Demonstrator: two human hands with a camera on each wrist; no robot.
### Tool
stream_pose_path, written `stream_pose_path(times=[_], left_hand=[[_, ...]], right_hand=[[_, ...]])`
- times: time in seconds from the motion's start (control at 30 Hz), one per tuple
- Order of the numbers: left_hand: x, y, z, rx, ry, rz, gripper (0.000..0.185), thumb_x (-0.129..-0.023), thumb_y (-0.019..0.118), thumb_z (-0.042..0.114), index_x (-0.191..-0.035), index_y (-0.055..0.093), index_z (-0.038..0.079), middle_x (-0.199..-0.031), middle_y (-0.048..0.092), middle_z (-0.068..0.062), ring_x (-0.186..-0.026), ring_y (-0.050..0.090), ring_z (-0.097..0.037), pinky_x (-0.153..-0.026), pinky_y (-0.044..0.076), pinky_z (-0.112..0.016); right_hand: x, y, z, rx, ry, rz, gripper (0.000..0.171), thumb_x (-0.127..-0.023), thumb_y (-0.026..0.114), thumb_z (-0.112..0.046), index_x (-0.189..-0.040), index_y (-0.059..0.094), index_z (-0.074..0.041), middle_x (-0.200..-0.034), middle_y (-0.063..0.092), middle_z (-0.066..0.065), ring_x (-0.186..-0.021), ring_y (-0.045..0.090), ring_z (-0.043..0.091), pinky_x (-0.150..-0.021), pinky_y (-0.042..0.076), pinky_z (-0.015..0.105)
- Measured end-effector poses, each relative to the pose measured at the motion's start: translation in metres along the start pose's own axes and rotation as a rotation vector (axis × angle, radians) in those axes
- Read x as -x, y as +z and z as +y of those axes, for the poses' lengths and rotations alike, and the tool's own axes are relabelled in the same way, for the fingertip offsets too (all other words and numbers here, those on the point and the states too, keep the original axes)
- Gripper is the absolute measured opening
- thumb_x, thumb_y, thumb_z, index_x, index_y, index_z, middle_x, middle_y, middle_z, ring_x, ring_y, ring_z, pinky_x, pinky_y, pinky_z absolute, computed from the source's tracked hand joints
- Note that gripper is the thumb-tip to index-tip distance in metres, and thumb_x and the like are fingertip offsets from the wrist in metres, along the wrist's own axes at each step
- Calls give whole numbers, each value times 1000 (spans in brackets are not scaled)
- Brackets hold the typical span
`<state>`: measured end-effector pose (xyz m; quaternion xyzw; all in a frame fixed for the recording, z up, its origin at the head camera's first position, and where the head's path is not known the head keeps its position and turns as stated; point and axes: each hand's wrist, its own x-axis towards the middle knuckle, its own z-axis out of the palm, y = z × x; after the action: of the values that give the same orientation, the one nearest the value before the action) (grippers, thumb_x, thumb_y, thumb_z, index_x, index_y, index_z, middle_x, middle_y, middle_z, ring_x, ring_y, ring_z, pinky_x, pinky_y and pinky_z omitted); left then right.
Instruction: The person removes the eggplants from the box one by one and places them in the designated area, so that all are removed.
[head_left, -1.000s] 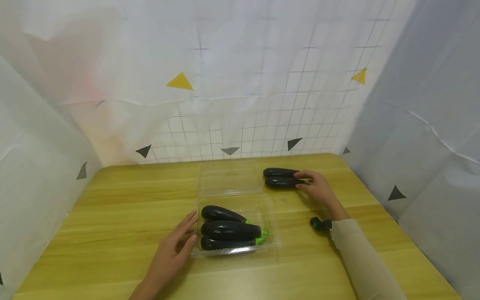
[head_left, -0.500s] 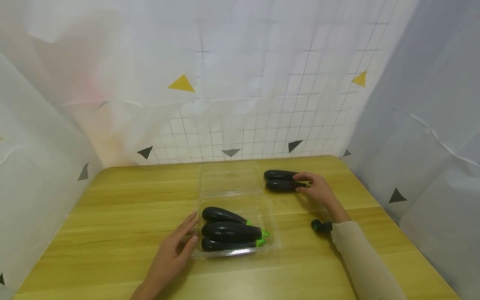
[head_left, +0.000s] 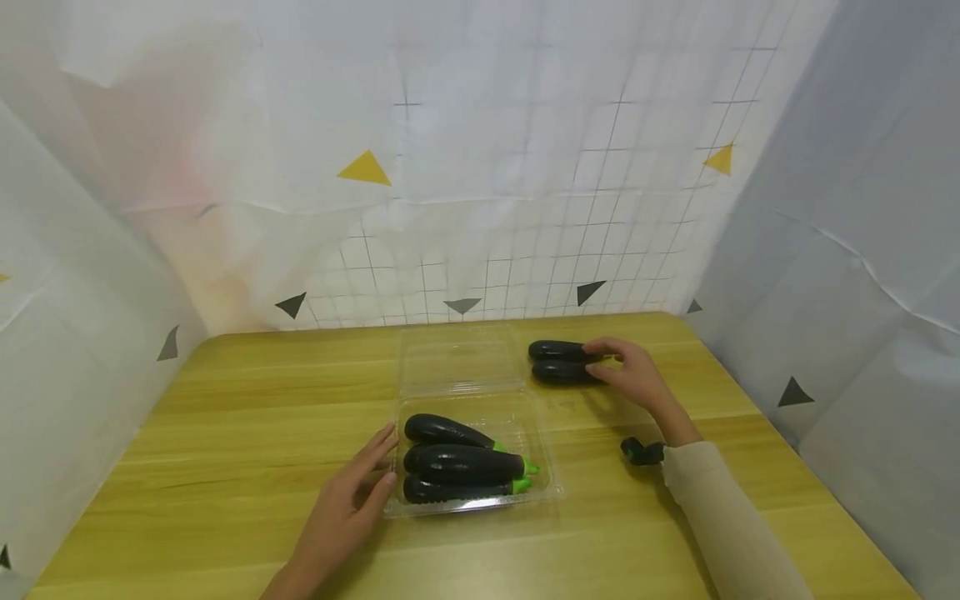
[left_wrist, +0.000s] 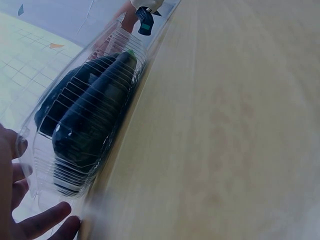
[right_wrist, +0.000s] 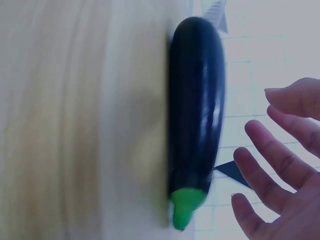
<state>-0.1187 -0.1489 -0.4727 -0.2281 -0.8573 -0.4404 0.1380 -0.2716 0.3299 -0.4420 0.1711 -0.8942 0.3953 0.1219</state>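
In the head view, my left hand (head_left: 337,508) is at the left side of a clear plastic box (head_left: 528,421), its fingertips right at the rim. Inside lie several dark purple eggplants (head_left: 465,463) with green stems to the right. My right hand (head_left: 633,375) hovers over the stem ends of two more, a near eggplant (head_left: 558,372) and a far eggplant (head_left: 553,350), lying side by side. The right wrist view shows spread fingers (right_wrist: 270,145) apart from one eggplant (right_wrist: 196,110). In the left wrist view, loose fingers (left_wrist: 45,220) lie beside the box (left_wrist: 42,155).
The box's clear lid (head_left: 459,358) is folded back flat on the wooden table (head_left: 262,433). A small black device (head_left: 641,452) sits at my right wrist. White sheets (head_left: 480,108) with grid lines and triangle marks wall the table on the sides and back.
My right hand's fingers and thumb have shifted slightly left over the two eggplants. The left hand and the box stay put; the head view has tilted up a little.
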Motion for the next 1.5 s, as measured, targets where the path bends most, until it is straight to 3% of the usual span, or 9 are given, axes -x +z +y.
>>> stream_pose_path(times=[0.33, 0.77, 1.1, 1.3, 1.5], left_hand=[[1, 0, -2, 15, 18, 14, 48, -104, 66, 14, -151, 56, 11, -161, 44, 2, -116, 66, -15, -97, 55, -47], [0, -1, -3, 7, 30, 20, 49, -103, 67, 13, -150, 56, 11, -161, 45, 0, -117, 67, -17, -100, 53, -48], [1, 1, -1, -10, 37, 16, 48, -102, 68, 13, -149, 58, 8, -160, 45, 1, -119, 65, -18, -102, 50, -53], [1, 1, -1, -13, 31, 14, 49, -102, 68, 13, -149, 57, 9, -161, 44, 2, -120, 65, -17, -104, 48, -54], [1, 0, 0, -8, 16, 11, 49, -103, 67, 13, -150, 57, 10, -161, 44, 1, -121, 65, -19, -105, 46, -56]], right_hand=[[-3, -3, -37, -15, -38, 28, 29, -101, 73, -20, -126, 72, -6, -124, 71, 13, -116, 63, 35, -101, 47, 64], [-2, -3, -81, -84, -115, -11, 27, -101, 71, -15, -125, 71, -3, -122, 71, 11, -111, 67, 29, -94, 54, 55], [8, -2, -112, -89, -155, -38, 24, -101, 71, -15, -124, 72, -7, -121, 72, 7, -110, 68, 27, -93, 56, 50], [12, 3, -129, -115, -229, -87, 27, -101, 71, -10, -127, 71, -6, -126, 70, 10, -113, 66, 28, -96, 55, 52], [14, 7, -138, -148, -227, -113, 29, -100, 72, -9, -128, 70, -4, -129, 69, 9, -114, 66, 30, -96, 54, 55]])
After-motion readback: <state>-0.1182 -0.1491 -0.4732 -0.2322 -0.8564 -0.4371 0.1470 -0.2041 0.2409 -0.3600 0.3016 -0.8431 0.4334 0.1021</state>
